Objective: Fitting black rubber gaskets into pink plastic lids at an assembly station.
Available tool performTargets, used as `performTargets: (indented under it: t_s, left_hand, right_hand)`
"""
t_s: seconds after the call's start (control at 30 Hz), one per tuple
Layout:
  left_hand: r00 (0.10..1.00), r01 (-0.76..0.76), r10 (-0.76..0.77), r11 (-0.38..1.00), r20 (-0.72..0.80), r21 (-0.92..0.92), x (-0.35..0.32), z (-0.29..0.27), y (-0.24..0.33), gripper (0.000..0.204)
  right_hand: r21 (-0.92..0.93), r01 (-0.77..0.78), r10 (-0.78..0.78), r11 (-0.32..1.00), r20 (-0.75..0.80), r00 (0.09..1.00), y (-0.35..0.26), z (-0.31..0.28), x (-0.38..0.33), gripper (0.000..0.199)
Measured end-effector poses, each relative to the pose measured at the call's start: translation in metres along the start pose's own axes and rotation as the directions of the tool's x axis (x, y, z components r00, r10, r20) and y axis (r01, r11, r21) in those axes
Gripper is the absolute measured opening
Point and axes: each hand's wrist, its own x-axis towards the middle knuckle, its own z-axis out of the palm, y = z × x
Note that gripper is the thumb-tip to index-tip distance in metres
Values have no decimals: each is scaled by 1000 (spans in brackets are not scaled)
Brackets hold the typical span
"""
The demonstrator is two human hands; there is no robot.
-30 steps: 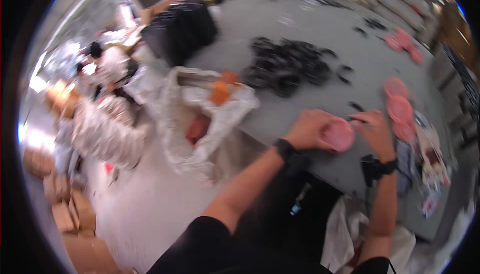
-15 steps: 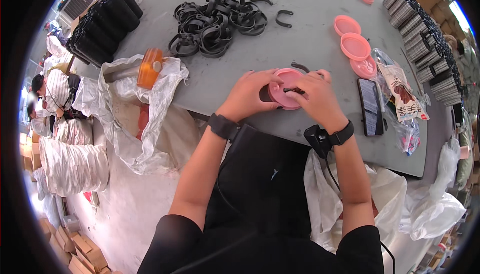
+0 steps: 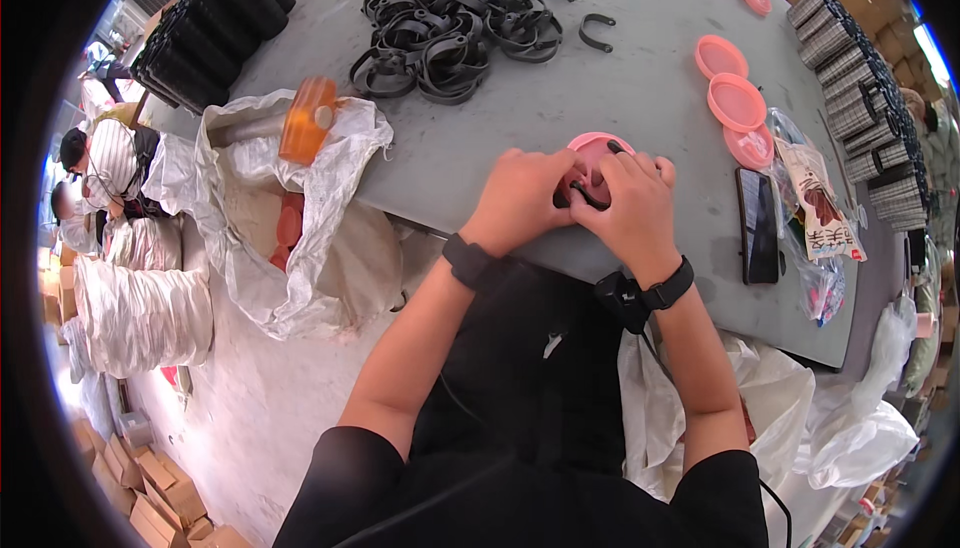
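Step in hand: a black clip (image 3: 590, 195) is judged to be in the course of being fitted onto a pink round lid (image 3: 597, 153), which lies flat on the grey table (image 3: 560, 98) near its front edge.
Left hand (image 3: 522, 198): fingers are curled together and pressed against the left side of the lid and clip.
Right hand (image 3: 632, 208): fingers are closed over the right side of the same lid; the clip is largely hidden beneath them.
Next move: a firm, even press is judged to be needed so that the clip seats fully; the exact seating cannot be told.
Supply: a heap of black clips (image 3: 450, 33) is placed well apart, further up the table.
Finished or spare lids: a row of pink lids (image 3: 735, 98) is laid to the right.
Obstructions: a dark phone (image 3: 760, 226) and a printed packet (image 3: 815, 213) lie just beside the right hand.
Other items: an open white sack (image 3: 290, 228) hangs at the table's left edge, with an orange bottle (image 3: 308, 118) resting on it.
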Motion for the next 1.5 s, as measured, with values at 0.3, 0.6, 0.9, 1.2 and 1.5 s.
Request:
performTargets:
  t_s: [0.3,0.6,0.9,1.2,1.5]
  left_hand:
    - [999,-27,29,998,-17,63,-1,0,-1,33]
    - [991,118,-105,981,88,-156,2,-9,7,24]
    - [997,74,-75,997,-6,-38,-1,-14,2,20]
    - [994,109,-110,991,-5,-72,-3,-12,0,18]
    - [998,39,-45,990,-39,-137,-4,-9,-7,14]
  right_hand:
    - [-58,131,-127,990,76,989,3,7,8,14]
    - [36,-69,73,997,-121,990,21,-10,-2,24]
    - [370,-388,402,844,42,915,14,1,12,18]
    - [349,-389,451,853,-115,885,5,13,6,11]
    - [372,-473,550,799,-133,824,5,16,13,13]
